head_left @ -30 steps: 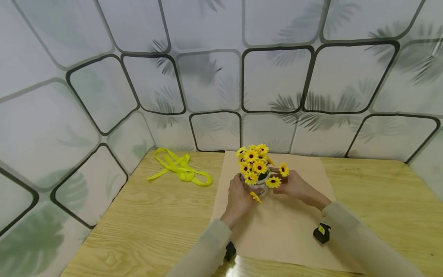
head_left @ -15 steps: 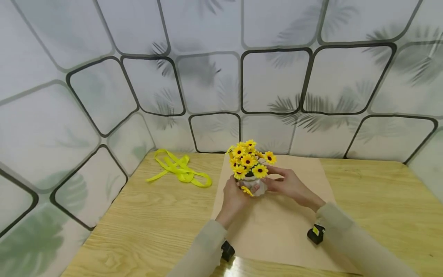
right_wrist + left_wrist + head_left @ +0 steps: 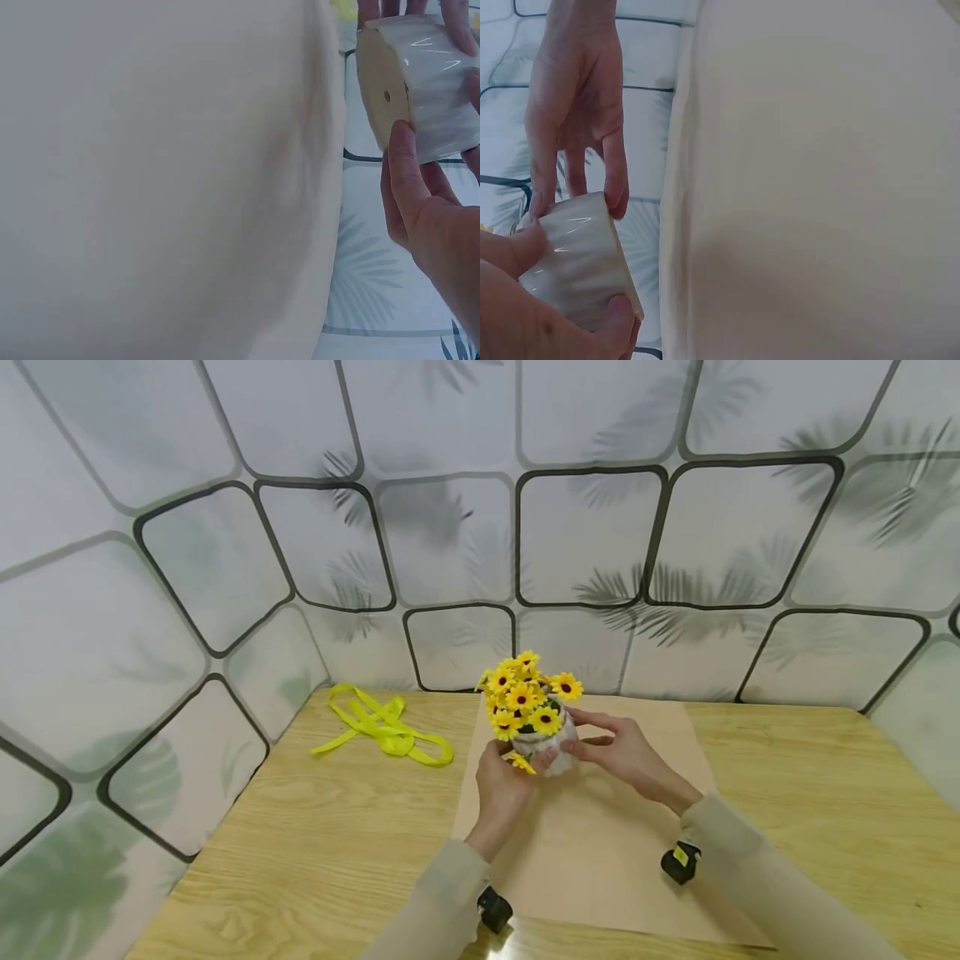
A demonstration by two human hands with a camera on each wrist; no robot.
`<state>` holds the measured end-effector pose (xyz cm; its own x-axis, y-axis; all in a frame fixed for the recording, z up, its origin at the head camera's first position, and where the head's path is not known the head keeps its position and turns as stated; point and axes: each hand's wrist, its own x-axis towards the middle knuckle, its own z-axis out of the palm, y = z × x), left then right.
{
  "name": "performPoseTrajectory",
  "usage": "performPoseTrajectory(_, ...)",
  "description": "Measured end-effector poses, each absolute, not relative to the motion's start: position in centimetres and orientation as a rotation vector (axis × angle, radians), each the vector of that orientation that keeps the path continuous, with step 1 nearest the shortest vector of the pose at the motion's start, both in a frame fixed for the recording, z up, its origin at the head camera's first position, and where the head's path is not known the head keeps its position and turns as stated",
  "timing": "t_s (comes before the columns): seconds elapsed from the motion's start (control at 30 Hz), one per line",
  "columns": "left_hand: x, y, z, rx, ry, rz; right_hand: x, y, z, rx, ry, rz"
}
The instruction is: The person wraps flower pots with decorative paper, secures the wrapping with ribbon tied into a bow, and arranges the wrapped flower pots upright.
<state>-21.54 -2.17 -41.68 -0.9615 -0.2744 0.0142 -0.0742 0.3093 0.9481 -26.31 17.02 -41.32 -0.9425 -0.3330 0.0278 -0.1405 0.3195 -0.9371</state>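
A small white glossy flowerpot [image 3: 557, 758] full of yellow daisy-like flowers [image 3: 521, 697] is held between both hands, tilted, over a brown sheet of paper [image 3: 600, 860]. My left hand [image 3: 501, 785] grips its left side, thumb and fingers spread round the wall. From the other side my right hand [image 3: 633, 758] holds it with thumb and fingertips. In the right wrist view the pot's unglazed base [image 3: 377, 86] shows a small hole, and a right fingertip touches its edge. One flower [image 3: 519, 762] hangs low by the left hand. The left wrist view shows the pot's shiny side [image 3: 577, 259].
A yellow ribbon [image 3: 396, 739] lies loosely looped on the wooden table [image 3: 322, 835], left of the paper. Behind the table stands a patterned backdrop [image 3: 457, 543] with leaf prints. Each wrist carries a small black camera [image 3: 681, 862].
The pot has moved left and slightly away, and has turned in the hands so more of its white side shows. Both hands moved with it. The ribbon and paper stay put.
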Motion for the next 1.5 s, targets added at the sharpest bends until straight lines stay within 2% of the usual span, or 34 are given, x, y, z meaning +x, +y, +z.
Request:
performPoseTrajectory(0.27,-21.2,-1.5,-41.5,0.401,-2.179,-1.945,-26.8,16.6,-40.7,-0.478,2.464,-1.638)
performPoseTrajectory(0.53,-20.9,-0.8,-41.2,0.661,-2.054,-2.124,-27.2,16.2,-40.6,-0.534,2.487,-1.583)
performPoseTrajectory(0.77,-21.0,-0.6,-41.7,0.472,-1.761,-2.323,-27.2,14.5,-40.2,-0.573,2.606,-1.54)
performPoseTrajectory(1.03,-20.8,-1.0,-41.5,0.557,-1.547,-2.564,-27.1,13.3,-39.5,-0.648,2.732,-1.421)
performPoseTrajectory(1.23,-20.6,-1.4,-41.6,0.607,-1.562,-2.606,-27.3,12.7,-39.6,-0.816,2.756,-1.356)
performPoseTrajectory(1.5,-20.5,-1.9,-41.7,0.638,-1.554,-2.656,-27.3,12.0,-39.9,-0.852,2.755,-1.355)
